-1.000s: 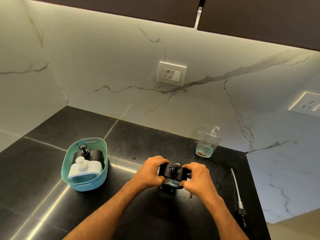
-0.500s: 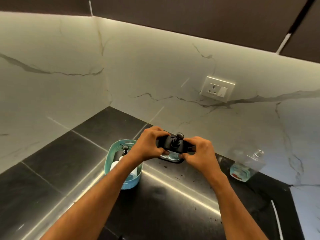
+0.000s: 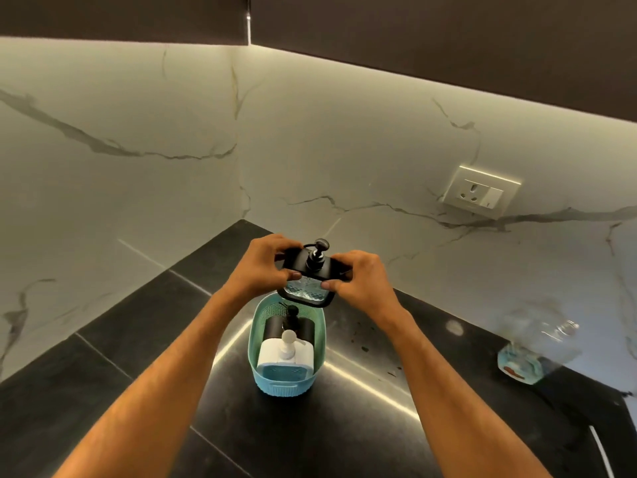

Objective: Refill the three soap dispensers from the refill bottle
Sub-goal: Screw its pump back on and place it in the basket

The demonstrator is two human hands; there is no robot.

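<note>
Above basket (image 3: 287,381) far rim | both hands' grip clasps black-topped dispenser (image 3: 312,270) | counter (image 3: 103,391) leftward bare

Your left hand (image 3: 262,267) and right hand (image 3: 362,283) meet at frame centre, fingers curled closed around opposite ends of one dispenser (image 3: 312,270), forearms stretched up from the lower corners.

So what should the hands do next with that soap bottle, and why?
Probably lower the black-topped dispenser into the teal basket. Both the left hand and right hand hold it just above the basket's far end, where a gap shows behind the two dispensers already inside.
</note>
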